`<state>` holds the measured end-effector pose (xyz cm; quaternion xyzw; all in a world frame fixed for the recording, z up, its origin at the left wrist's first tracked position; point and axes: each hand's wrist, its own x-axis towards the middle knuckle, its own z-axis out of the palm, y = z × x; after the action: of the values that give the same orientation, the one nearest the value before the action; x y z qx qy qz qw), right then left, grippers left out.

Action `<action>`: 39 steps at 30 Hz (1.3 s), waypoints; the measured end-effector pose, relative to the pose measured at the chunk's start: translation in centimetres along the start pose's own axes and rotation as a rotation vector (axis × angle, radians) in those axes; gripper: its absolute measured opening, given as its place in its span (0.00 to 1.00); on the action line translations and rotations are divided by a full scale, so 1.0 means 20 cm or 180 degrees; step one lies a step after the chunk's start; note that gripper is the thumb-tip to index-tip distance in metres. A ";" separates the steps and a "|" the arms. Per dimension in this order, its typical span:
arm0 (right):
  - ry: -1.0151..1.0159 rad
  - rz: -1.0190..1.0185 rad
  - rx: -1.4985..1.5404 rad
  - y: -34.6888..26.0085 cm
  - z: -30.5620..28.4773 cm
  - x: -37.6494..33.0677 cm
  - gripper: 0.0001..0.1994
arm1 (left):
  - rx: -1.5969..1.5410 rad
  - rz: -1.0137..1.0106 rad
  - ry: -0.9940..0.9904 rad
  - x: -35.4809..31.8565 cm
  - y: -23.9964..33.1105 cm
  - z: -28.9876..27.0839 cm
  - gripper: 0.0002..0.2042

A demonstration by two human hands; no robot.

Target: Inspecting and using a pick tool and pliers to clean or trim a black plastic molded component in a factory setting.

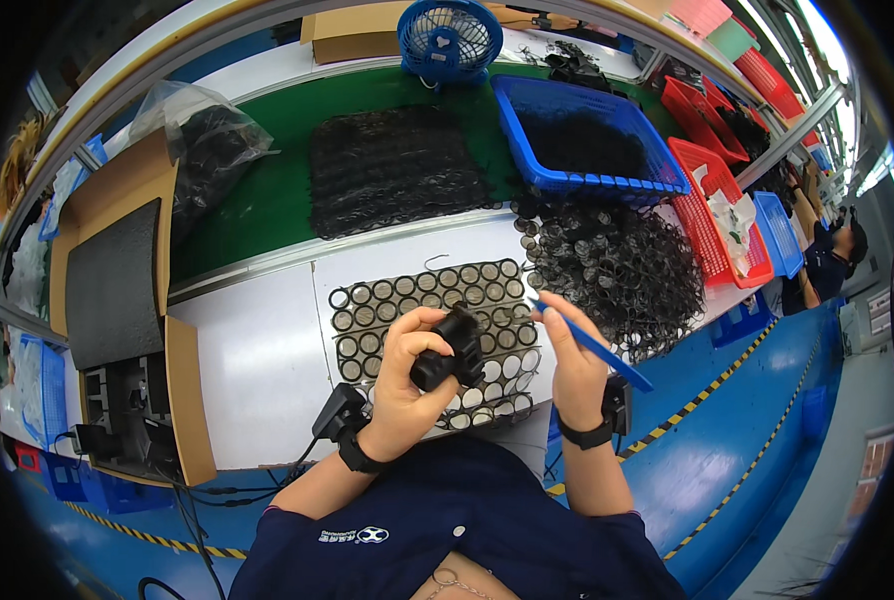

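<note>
My left hand [413, 365] is closed round a black moulded part [451, 352] with a rounded end and a ridged side, held above the middle of the table. In my right hand [577, 365], fingers pinch a slim blue stick-like tool [607, 352]; its thin tip is near the black part, and I cannot tell whether they touch. Below both hands lies a flat layer of black rings [404, 287] set in rows, some with pale centres. To the right spreads a heap of loose black rings and strips [607, 265].
A blue basket [522, 165] of black pieces and a blue fan [449, 42] stand at the back. Black strips [397, 170] lie on the green mat. An open cardboard box [189, 400] is at left, red baskets [712, 210] at right. A co-worker [827, 255] is far right.
</note>
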<state>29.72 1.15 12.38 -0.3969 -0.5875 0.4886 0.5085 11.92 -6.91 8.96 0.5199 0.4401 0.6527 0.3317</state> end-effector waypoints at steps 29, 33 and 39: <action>-0.0642 -0.0130 0.0498 -0.07 0.13 -0.12 0.12 | -0.1718 -0.1116 -0.0100 0.01 0.05 -0.04 0.23; -0.0664 -0.0384 0.0525 -0.05 0.13 -0.11 0.12 | -0.3348 -0.1889 -0.0443 0.01 0.03 -0.10 0.24; -0.0794 -0.0060 0.0718 -0.08 0.15 -0.13 0.12 | -0.3981 -0.1645 -0.0471 0.02 -0.02 -0.10 0.29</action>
<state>27.28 -2.20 13.35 -0.2680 -0.5912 0.5922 0.4775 9.97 -6.92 8.64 0.1517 0.0661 0.6469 0.7444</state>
